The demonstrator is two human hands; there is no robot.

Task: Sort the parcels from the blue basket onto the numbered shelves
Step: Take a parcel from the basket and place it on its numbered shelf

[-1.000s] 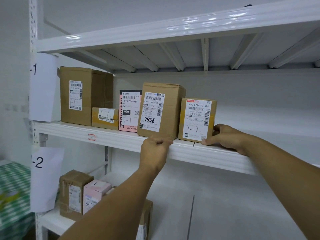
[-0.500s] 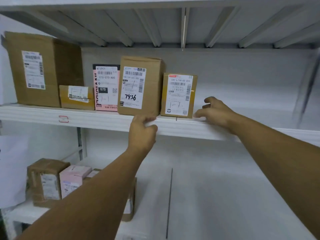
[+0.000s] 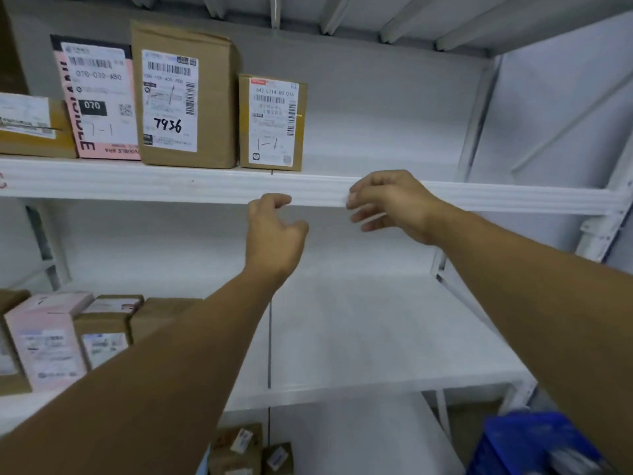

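The small brown cardboard parcel with the white label (image 3: pixel 270 123) stands upright on the white metal upper shelf (image 3: pixel 137 181), label towards you, with a handwritten "1-1" near its foot. It looks properly placed. I judge it light for its bulk: a stiff, taped carton with square corners that should not sag under your fingers. If you need to shift it, take it across its two side faces or cup it from beneath. The glossy label and tape are the slippery parts, and the bare card gives better purchase.

Immediately left of that parcel, touching it or nearly so, stands the taller brown cardboard box marked "7936" (image 3: pixel 185 97). Left again is the flat pink parcel (image 3: pixel 99 101).

Directly below the parcel, in front of the shelf's edge, your left grip (image 3: pixel 274 238) hangs with its fingers loosely curled round nothing. Below and to the right of the parcel, your right grip (image 3: pixel 394 204) is also empty, its fingers relaxed and somewhat blurred. It sits level with the shelf lip, but I cannot tell whether it touches.

Well below and to the right of the parcel, the blue plastic basket (image 3: pixel 534 443) shows at the corner, its contents too blurred to name. Expect similar cartons there, and lift each by its sides.
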